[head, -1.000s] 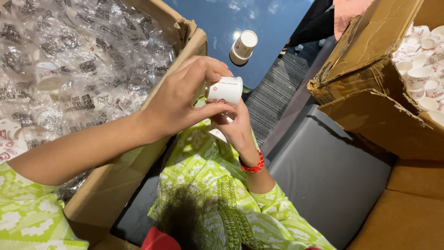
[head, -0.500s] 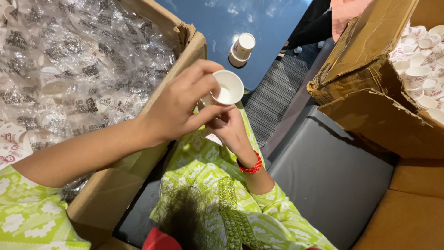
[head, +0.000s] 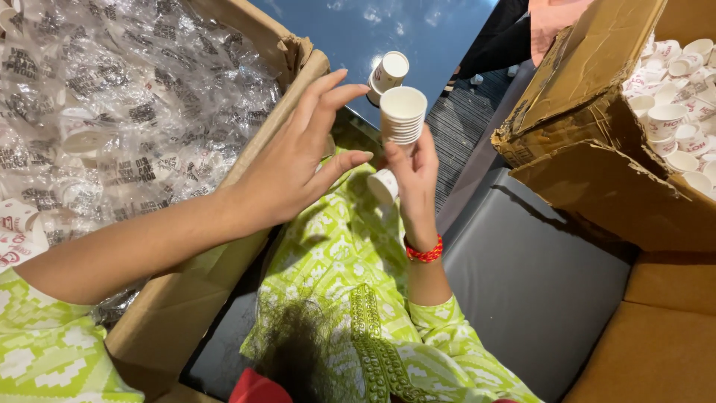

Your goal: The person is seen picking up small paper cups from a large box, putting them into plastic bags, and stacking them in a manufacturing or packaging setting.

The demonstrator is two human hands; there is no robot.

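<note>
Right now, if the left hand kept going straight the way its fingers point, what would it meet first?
Most likely the stack of white paper cups held up by the right hand. The left hand is open, its fingers aimed up and right with a small gap before the stack. Depth is unclear, so it might pass in front.

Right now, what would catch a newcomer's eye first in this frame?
At centre, the right hand holds up a stack of white paper cups, with the left hand open beside it, fingers spread and off the stack. To the left sits a cardboard box full of crinkled clear plastic wrap; at upper right, another torn box brims with loose cups.
</note>
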